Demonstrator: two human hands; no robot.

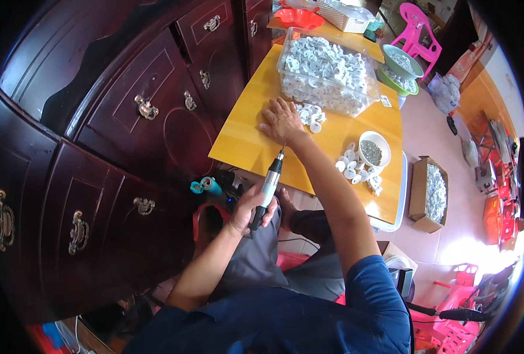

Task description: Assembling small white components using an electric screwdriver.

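My left hand [251, 209] is wrapped round an electric screwdriver [269, 184] with a silver and black body. Its thin bit points up toward the table, close to my right wrist. Palm down, my right hand [284, 120] lies on the yellow wooden table [244, 133], fingers spread. Just right of those fingers is a small pile of round white plastic parts [314, 116]. Farther right, a white bowl [386, 147] holds many tiny metal pieces, probably screws. More white plastic parts [350, 164] lie beside the bowl.
A clear plastic bin [362, 106] heaped with white parts stands at the table's far side. Dark wooden cabinets [150, 112] border the left. On the floor to the right is a cardboard box [418, 197] of white pieces. Green basins [412, 71] and a pink chair [416, 32] stand beyond.
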